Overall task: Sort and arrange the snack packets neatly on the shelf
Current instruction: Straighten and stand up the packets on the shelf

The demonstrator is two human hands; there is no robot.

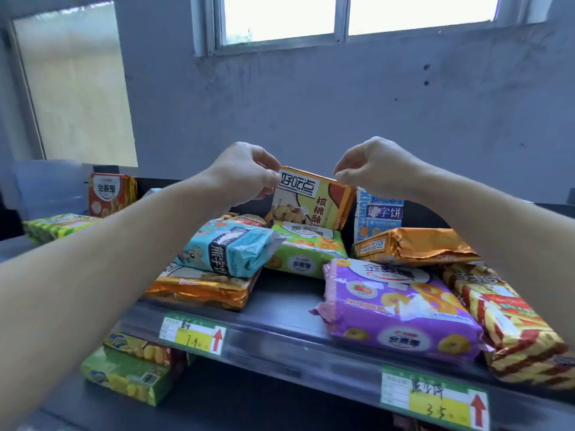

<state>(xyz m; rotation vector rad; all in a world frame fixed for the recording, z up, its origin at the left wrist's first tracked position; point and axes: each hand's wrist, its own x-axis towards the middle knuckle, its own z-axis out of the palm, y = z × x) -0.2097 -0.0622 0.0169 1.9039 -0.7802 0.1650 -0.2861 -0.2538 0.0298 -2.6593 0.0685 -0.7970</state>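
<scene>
Head view — one entry, top shelf (280, 331).

Risk: the orange packet (311, 200) stands upright between the two hands, held only at its top corners. Its foot sits behind the green packet (308, 247) lying flat just below the hands, so any tug forward would probably drag on that one. The blue packet (230, 247), below the left hand, lies tilted on a gold foil packet (202, 287) and looks ready to slide if nudged. The purple packet (398, 306), below the right hand and nearer the person, overhangs the shelf's front lip — a brush from a forearm could tip it off.

Left hand (249, 172): fingers curled, thumb and fingertips pinching the orange packet's top left corner.

Right hand (370, 169): likewise curled, pinching the top right edge.

Beside the right hand: a blue-and-white packet (378, 213) upright, just beside the orange one; an orange foil packet (413, 247) lying flat below it.
</scene>
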